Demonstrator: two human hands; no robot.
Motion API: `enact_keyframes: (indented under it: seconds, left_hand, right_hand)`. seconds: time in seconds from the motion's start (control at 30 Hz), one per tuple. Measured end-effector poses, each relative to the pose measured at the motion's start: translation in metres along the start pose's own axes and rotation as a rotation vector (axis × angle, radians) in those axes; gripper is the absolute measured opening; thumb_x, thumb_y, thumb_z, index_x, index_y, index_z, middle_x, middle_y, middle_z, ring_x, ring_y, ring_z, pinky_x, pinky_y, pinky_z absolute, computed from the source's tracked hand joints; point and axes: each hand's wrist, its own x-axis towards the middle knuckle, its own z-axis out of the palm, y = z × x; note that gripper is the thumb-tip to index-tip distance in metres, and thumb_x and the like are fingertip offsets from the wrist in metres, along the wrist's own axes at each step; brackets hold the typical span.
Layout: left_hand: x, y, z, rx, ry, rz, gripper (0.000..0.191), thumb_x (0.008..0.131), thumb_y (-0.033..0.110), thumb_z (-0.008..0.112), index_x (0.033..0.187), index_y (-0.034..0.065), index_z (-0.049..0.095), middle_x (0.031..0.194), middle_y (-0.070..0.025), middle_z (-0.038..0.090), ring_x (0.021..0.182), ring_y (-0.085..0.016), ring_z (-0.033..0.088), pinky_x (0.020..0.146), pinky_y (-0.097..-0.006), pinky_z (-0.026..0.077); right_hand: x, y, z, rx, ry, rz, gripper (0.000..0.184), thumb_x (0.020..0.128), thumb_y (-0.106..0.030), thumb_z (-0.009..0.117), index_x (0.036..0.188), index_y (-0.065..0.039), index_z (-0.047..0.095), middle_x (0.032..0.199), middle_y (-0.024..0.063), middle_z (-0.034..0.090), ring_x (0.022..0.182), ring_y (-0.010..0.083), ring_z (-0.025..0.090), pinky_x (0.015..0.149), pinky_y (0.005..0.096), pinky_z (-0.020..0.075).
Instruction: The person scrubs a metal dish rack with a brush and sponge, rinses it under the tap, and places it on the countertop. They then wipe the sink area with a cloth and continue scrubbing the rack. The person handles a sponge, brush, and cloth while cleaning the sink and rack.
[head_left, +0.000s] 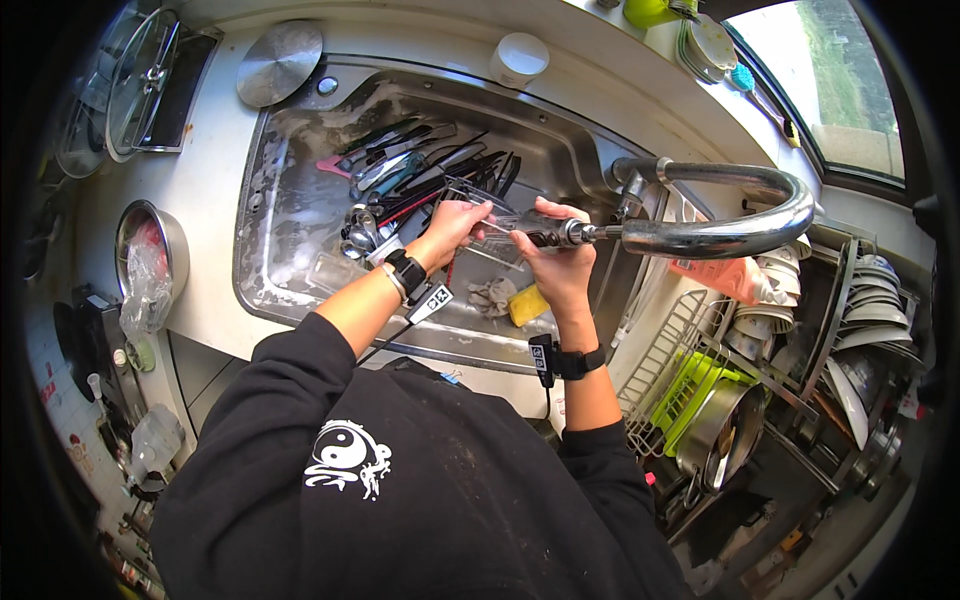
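My right hand (559, 251) grips the metal spray head (553, 229) of the faucet (720, 236), which points left over the stainless steel sink (259, 232). Just left of it, my left hand (454, 229) holds a clear or thin-wired rack-like piece (480, 201) in front of the nozzle; its exact kind is hard to tell. Beyond my left hand lies a heap of cutlery and utensils (412, 169), with spoons (362, 232) at its near side. A yellow sponge (529, 304) and a crumpled cloth (493, 296) rest in the sink below my hands. Soap suds coat the sink's left part.
A steel bowl (180, 259) with a plastic bag stands on the left counter. Behind the sink are a round metal lid (280, 64) and a white tub (519, 58). To the right stand a pink bottle (724, 279), a wire dish rack (667, 352) and stacked bowls (874, 307).
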Motion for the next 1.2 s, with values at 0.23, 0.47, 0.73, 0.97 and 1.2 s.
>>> enact_keyframes:
  seconds: [0.23, 0.47, 0.73, 0.97, 1.2]
  left_hand:
    - [-0.022, 0.005, -0.021, 0.082, -0.016, 0.031, 0.027, 0.094, 0.026, 0.067, 0.080, 0.0029, 0.072, 0.073, -0.0021, 0.068, 0.056, -0.006, 0.057, 0.049, -0.0196, 0.039]
    - [-0.029, 0.006, -0.050, -0.141, -0.032, -0.024, 0.026, 0.095, 0.026, 0.066, 0.083, 0.0029, 0.067, 0.079, -0.0066, 0.071, 0.058, -0.006, 0.058, 0.044, -0.0170, 0.036]
    - [0.008, -0.008, -0.036, -0.830, 0.073, -0.041, 0.031, 0.098, 0.033, 0.064, 0.106, 0.0036, 0.060, 0.099, -0.0096, 0.070, 0.081, -0.016, 0.065, 0.062, -0.0235, 0.048]
    - [0.029, -0.015, 0.012, -0.909, 0.048, -0.043, 0.026, 0.100, 0.029, 0.060, 0.113, 0.0069, 0.062, 0.107, -0.0086, 0.068, 0.097, -0.020, 0.065, 0.089, -0.0351, 0.054]
    - [0.019, -0.009, 0.026, -0.149, -0.011, 0.217, 0.025, 0.093, 0.022, 0.068, 0.109, 0.0026, 0.066, 0.101, -0.0055, 0.071, 0.093, -0.019, 0.068, 0.084, -0.0320, 0.052]
  right_hand:
    - [0.016, 0.013, 0.014, 0.187, 0.008, -0.064, 0.052, 0.069, 0.005, 0.084, 0.112, -0.003, 0.057, 0.117, 0.0105, 0.064, 0.111, 0.0205, 0.062, 0.098, 0.0340, 0.0503]
    - [0.017, 0.020, 0.008, 0.229, -0.028, 0.120, 0.052, 0.072, 0.008, 0.082, 0.115, -0.005, 0.055, 0.117, 0.0109, 0.065, 0.116, 0.0219, 0.061, 0.102, 0.0359, 0.0488]
    - [0.005, 0.017, 0.007, 0.203, 0.011, 0.130, 0.052, 0.070, 0.008, 0.084, 0.113, -0.005, 0.056, 0.117, 0.0101, 0.065, 0.117, 0.0216, 0.061, 0.103, 0.0361, 0.0486]
    - [0.009, 0.016, 0.023, 0.282, 0.061, 0.046, 0.047, 0.070, 0.005, 0.084, 0.110, -0.002, 0.061, 0.113, 0.0088, 0.065, 0.116, 0.0229, 0.062, 0.101, 0.0352, 0.0486]
    - [0.006, 0.019, 0.002, 0.162, 0.020, 0.041, 0.050, 0.071, 0.008, 0.082, 0.113, -0.004, 0.056, 0.117, 0.0106, 0.065, 0.119, 0.0238, 0.060, 0.103, 0.0356, 0.0475]
